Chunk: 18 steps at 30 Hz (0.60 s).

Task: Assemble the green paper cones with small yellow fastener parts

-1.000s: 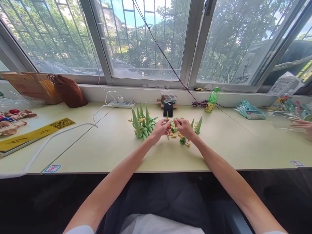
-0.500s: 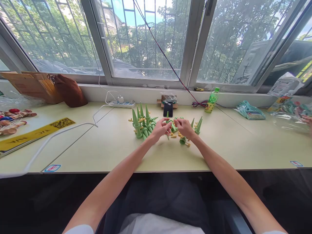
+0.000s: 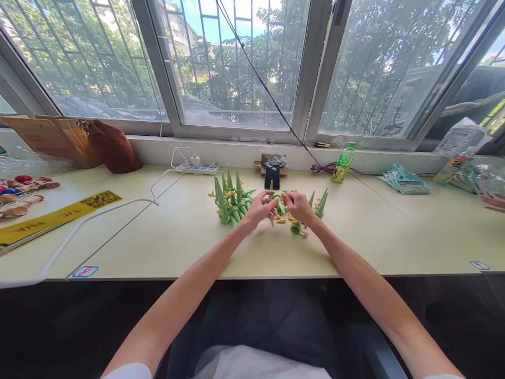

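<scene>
My left hand (image 3: pixel 260 207) is closed around a slim green plastic spike (image 3: pixel 272 223), whose pointed lower end shows below the fingers. Close to its right, my right hand (image 3: pixel 299 206) is in a pinch; whatever lies between its fingertips is too small to make out. Left of my hands stand several green cones (image 3: pixel 221 202) with yellow pegs through them, and more lie on their sides. Below and between the hands are loose yellow pegs (image 3: pixel 281 221) and a green cone lying with its open end showing (image 3: pixel 295 228). Another green cone (image 3: pixel 322 203) stands to the right.
Behind my hands are a black phone (image 3: pixel 272 177) and a small cardboard box (image 3: pixel 258 164). A green-capped bottle (image 3: pixel 343 163) stands back right, near bagged teal items (image 3: pixel 405 179). A power strip (image 3: pixel 197 168) and white cable lie left. Another person's hand (image 3: pixel 495 202) shows far right.
My two hands stay almost where they were, with only tiny finger movement. At the far right, the other person's hand has shifted slightly and the plastic bag beside it has changed shape.
</scene>
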Motion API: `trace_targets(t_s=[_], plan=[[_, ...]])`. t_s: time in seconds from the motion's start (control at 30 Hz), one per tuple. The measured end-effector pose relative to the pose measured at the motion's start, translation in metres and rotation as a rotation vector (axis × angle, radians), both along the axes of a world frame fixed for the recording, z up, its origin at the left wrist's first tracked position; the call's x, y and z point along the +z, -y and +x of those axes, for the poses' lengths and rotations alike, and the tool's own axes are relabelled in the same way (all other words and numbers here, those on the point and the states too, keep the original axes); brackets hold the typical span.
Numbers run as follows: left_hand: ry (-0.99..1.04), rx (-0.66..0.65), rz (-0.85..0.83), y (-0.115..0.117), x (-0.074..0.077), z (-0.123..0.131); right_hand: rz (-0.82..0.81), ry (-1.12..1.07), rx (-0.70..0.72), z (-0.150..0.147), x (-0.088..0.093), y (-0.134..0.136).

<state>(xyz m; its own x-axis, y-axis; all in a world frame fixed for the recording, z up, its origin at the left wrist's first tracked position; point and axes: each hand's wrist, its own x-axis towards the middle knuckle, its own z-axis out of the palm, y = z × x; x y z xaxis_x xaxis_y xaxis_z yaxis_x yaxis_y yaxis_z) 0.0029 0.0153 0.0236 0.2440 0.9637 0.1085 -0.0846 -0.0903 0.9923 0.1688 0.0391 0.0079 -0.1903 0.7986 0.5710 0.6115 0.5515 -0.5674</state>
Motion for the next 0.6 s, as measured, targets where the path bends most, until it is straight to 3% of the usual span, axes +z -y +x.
trace_targets(t_s=[0.6], plan=[[-0.062, 0.002, 0.069, -0.0029, -0.0041, -0.0001, -0.01, 0.011, -0.007, 0.0008, 0.0006, 0.0005]])
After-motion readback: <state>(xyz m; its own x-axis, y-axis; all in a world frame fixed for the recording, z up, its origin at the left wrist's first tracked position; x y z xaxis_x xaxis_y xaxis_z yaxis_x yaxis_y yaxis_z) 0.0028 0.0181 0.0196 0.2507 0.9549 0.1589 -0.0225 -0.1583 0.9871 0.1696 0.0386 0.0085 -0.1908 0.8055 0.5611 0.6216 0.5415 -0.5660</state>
